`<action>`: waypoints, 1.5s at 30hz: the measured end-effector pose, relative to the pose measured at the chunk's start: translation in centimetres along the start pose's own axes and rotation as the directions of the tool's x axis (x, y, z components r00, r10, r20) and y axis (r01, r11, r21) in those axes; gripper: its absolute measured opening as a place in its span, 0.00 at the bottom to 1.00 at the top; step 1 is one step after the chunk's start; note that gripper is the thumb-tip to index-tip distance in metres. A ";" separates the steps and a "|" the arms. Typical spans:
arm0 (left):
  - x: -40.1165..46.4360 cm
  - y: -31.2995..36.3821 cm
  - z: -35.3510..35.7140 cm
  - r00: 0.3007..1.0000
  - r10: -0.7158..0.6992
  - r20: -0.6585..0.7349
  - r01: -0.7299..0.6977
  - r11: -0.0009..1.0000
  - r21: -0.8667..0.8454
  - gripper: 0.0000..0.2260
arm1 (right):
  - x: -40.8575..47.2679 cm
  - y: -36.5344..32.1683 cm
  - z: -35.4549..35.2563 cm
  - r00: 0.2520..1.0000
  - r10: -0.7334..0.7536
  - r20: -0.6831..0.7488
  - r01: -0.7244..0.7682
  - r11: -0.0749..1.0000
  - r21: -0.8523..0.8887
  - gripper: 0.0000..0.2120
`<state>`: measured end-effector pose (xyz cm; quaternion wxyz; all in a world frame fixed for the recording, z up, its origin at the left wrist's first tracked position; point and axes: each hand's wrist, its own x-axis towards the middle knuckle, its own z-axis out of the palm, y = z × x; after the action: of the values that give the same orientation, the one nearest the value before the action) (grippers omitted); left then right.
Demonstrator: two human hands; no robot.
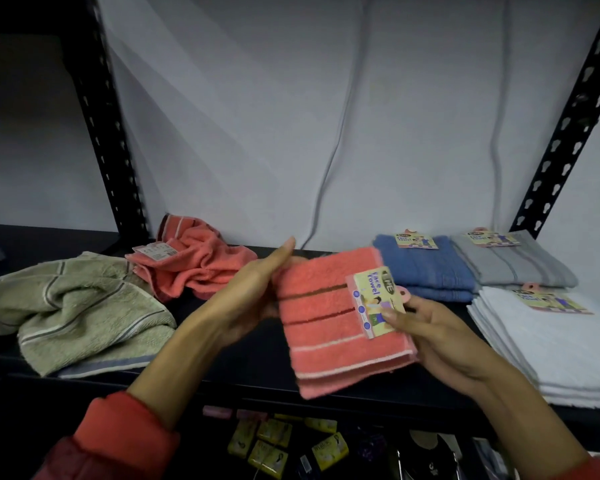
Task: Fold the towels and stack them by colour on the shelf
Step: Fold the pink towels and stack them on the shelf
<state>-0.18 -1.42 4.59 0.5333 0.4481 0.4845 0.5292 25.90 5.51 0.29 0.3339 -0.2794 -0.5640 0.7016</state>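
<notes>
We pinch the folded coral towel (343, 323) between left hand (257, 292) and right hand (430, 337) — a loose grip beside the blue stack (426, 268) could unfold it.

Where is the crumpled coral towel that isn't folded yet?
The crumpled coral towel lies at the back left of the black shelf, touching the rumpled green towel on its left.

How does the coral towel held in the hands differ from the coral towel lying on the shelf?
The held coral towel is folded flat and square; the shelf coral towel lies crumpled. The held one is off the shelf, between both hands; the other rests untouched beside a green towel. Both are coral, striped and tagged.
</notes>
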 end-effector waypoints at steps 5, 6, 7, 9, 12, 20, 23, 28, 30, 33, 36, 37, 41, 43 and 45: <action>-0.1 -3.1 -1.2 0.988 0.094 -0.122 -0.029 0.891 0.453 0.08 | 3.6 -0.9 -0.9 0.972 -0.014 -0.235 -0.060 0.951 -0.302 0.19; -0.1 -3.7 -1.2 0.982 0.136 -0.127 -0.043 0.831 0.555 0.08 | 4.4 -1.2 -0.8 0.968 -0.036 -0.250 -0.066 0.920 -0.387 0.20; -0.3 -4.2 -1.0 0.974 0.182 -0.135 -0.049 0.751 0.659 0.09 | 5.2 -1.4 -0.7 0.968 -0.063 -0.245 -0.062 0.879 -0.472 0.19; -0.8 -4.6 -0.4 0.953 0.253 -0.165 -0.012 0.578 0.816 0.11 | 6.8 -1.7 -0.3 0.972 -0.107 -0.208 -0.056 0.759 -0.649 0.18; -1.6 -4.8 0.7 0.940 0.284 -0.187 0.068 0.383 0.921 0.17 | 9.2 -1.4 0.7 0.979 -0.134 -0.156 -0.070 0.494 -0.867 0.18; 3.4 -6.2 4.1 0.928 0.242 -0.283 0.140 0.478 0.867 0.14 | 5.8 3.5 5.8 0.932 -0.360 -0.050 -0.066 -0.031 -0.997 0.20; 4.1 -8.3 4.1 0.955 0.151 -0.255 0.163 0.452 0.877 0.23 | 4.7 4.7 4.7 0.962 -0.215 -0.168 -0.177 -0.022 -0.984 0.30; 3.2 -8.5 3.1 0.976 0.060 -0.211 0.180 0.330 0.927 0.32 | 2.6 4.3 2.5 0.973 -0.070 -0.222 -0.202 0.220 -0.954 0.30; 2.8 -8.4 3.0 0.976 0.055 -0.210 0.180 0.341 0.923 0.34 | 1.7 4.5 2.1 0.973 -0.067 -0.222 -0.201 0.238 -0.950 0.30; 2.1 -8.4 2.9 0.970 0.073 -0.232 0.193 0.350 0.917 0.36 | 0.2 4.7 1.8 0.975 -0.078 -0.206 -0.187 0.203 -0.961 0.29; 1.5 -8.5 2.8 0.960 0.129 -0.249 0.183 0.382 0.906 0.35 | -0.9 5.1 1.6 0.966 -0.113 -0.233 -0.208 0.200 -0.958 0.29; 1.4 -8.5 2.7 0.960 0.139 -0.244 0.170 0.402 0.900 0.35 | -1.1 5.1 1.7 0.962 -0.132 -0.240 -0.211 0.205 -0.956 0.28; 1.1 -8.2 3.6 0.972 0.102 -0.214 0.152 0.425 0.892 0.33 | -1.6 4.6 1.7 0.934 -0.199 -0.297 -0.243 0.257 -0.935 0.29; 1.5 -8.1 5.2 0.976 0.057 -0.211 0.172 0.393 0.903 0.34 | -1.9 4.1 1.1 0.921 -0.238 -0.310 -0.265 0.200 -0.943 0.27; 2.6 -8.2 7.4 0.979 0.022 -0.205 0.182 0.376 0.909 0.34 | -1.9 3.3 -0.1 0.907 -0.293 -0.303 -0.296 0.071 -0.953 0.27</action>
<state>8.14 1.13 -2.72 0.1717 0.5942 0.7645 0.1817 26.65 3.59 -2.94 0.1641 -0.5750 -0.8002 0.0461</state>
